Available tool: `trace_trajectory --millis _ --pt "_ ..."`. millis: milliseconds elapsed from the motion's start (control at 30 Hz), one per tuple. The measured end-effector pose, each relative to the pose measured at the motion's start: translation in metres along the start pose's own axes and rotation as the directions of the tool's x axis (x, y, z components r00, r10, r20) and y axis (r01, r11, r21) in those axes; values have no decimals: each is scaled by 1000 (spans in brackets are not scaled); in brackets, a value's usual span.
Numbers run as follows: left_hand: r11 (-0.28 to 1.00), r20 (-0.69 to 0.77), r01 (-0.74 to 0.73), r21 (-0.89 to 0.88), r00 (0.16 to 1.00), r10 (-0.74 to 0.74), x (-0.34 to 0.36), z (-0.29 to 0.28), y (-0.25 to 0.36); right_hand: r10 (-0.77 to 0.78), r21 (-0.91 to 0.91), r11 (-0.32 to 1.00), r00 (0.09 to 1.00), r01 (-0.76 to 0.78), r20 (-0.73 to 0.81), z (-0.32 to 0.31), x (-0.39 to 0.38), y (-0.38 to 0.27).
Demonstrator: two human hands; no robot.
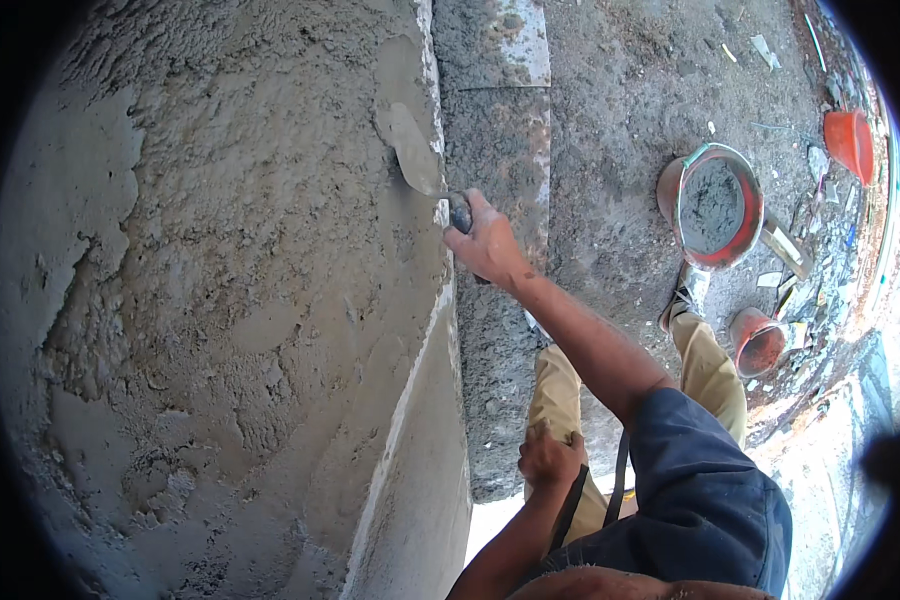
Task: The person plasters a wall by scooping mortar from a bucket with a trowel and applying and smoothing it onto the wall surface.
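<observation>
My right hand (pixel 490 245) is closed round the dark handle of a plastering trowel (pixel 415 150). Its flat metal blade, smeared with grey mortar, lies against the rough wet plaster of the wall (pixel 260 200), beside the wall's pale edge strip (pixel 402 410). Around the blade the plaster looks smoother than the coarse, ridged coat to its left. Lower down, my left hand (pixel 552 458) rests on my left trouser leg (pixel 555 385) with its fingers curled in. Whatever may be inside those fingers is hidden.
Right of my feet stands a red bucket (pixel 749 235) of grey mortar. An orange bucket (pixel 850 145) and a smaller reddish bucket (pixel 745 345) are farther right. Scraps and a wooden piece (pixel 788 248) litter the ground. A mortar-splattered ledge (pixel 500 150) runs along the wall.
</observation>
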State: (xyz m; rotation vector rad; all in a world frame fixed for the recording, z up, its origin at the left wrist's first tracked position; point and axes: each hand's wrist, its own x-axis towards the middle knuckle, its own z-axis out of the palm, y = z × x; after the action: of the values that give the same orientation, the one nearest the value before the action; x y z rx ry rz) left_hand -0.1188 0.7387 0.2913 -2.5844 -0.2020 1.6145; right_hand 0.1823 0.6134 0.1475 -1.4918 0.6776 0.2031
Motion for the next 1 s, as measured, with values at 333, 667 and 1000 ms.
trace_trajectory --millis 333,667,1000 --pt "998 -99 -44 -53 994 38 -2 22 -21 227 569 718 907 -402 354 -29 201 -27" --pt "1000 11 -7 -17 1000 7 0 2 -7 -146 268 954 989 135 22 -38 131 -114" --pt "998 21 8 -69 1000 -6 9 14 -21 -80 -359 933 970 -7 -228 -35 247 -61"
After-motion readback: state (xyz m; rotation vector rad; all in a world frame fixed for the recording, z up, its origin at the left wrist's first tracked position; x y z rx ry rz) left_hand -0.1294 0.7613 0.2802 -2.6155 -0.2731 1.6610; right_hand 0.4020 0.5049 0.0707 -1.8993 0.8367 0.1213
